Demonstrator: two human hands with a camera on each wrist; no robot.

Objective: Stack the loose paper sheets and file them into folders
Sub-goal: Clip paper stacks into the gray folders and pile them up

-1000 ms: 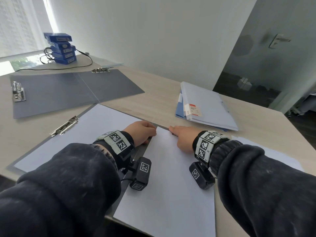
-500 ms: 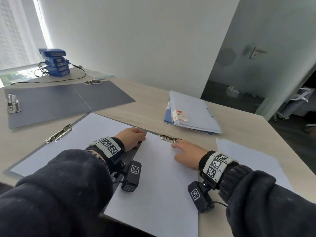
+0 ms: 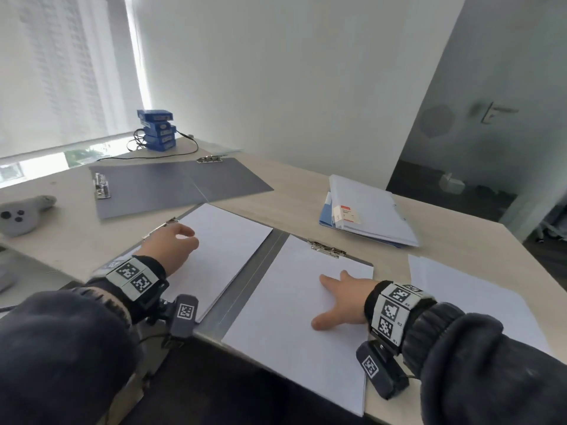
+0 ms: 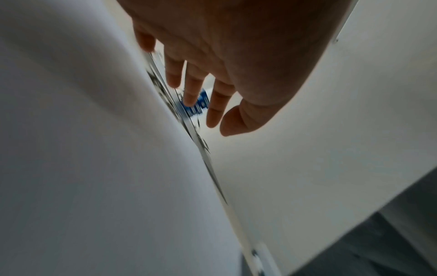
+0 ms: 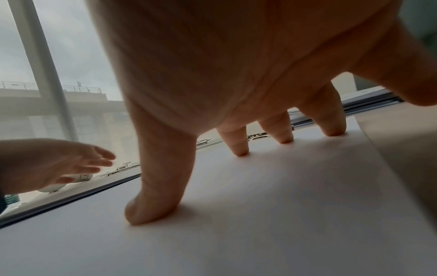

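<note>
Right hand point(image 3: 343, 297) now flat, fingers spread, pressing the clipped sheet point(image 3: 294, 314) in the near folder point(image 3: 245, 280); off the right clip point(image 3: 326, 249). Left hand point(image 3: 171, 245) relaxed, gripping nothing, gone left toward the far-left clip point(image 3: 159, 227). Right stack apparently filed; loose sheets point(image 3: 466, 302) waiting at right.

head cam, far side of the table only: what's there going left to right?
grey controller → open empty grey folder → stack of blue boxes → closed pale blue folders
</note>
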